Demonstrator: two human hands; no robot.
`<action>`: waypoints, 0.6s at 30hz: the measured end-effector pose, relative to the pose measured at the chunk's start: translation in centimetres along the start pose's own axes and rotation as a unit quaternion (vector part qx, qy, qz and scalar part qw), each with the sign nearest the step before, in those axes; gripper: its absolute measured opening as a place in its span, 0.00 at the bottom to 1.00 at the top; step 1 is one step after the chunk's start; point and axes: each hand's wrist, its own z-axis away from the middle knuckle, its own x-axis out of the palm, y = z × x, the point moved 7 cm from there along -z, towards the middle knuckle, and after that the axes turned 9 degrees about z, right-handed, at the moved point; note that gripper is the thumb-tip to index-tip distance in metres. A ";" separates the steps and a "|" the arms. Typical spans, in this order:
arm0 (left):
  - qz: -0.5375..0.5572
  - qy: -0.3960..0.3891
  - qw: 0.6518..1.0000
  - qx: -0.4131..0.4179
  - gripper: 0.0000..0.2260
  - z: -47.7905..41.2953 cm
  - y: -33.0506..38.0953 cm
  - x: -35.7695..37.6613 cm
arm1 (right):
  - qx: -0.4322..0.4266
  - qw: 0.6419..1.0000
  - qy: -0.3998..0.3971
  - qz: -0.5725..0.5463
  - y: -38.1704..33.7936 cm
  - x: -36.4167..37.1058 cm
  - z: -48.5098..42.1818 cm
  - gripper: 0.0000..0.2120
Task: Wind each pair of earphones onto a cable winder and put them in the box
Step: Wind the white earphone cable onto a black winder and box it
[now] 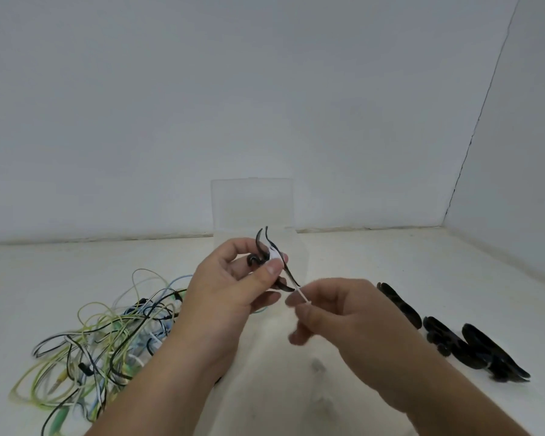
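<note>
While the left hand (233, 287) grips the black cable winder (262, 249), the right hand (337, 313) tight on the white earphone cable (303, 295).

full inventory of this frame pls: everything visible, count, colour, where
box: one, clear plastic, lid up, by the wall behind the hands
earphone tangle: one pile, pairs uncountable, green, yellow, black, white and blue, table left
spare cable winders: at least three, black, table right
held cable winder: one, black with white, in the left hand
white cable: one, white, from the held cable winder to the right hand
table: one, off-white, under everything
left hand: one, grips the held cable winder
right hand: one, pinches the white cable
</note>
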 end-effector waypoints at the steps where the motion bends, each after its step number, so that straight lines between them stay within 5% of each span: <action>1: -0.002 0.006 1.000 0.001 0.12 -0.1 0.0 -0.1 | 0.007 1.000 0.008 0.000 0.1 -0.3 0.0 0.06; 6: -0.057 -0.012 0.998 0.019 0.08 -0.1 -0.4 -0.2 | 0.013 0.999 -0.028 -0.042 -0.4 0.4 0.4 0.11; 11: -0.131 -0.076 0.988 0.018 0.11 0.1 -0.4 0.5 | -0.026 0.991 0.061 -0.112 -1.0 -1.9 0.4 0.11; 18: -0.279 -0.124 0.952 -0.017 0.13 0.9 -1.8 1.8 | -0.098 0.982 0.157 -0.024 -2.4 -4.2 1.4 0.12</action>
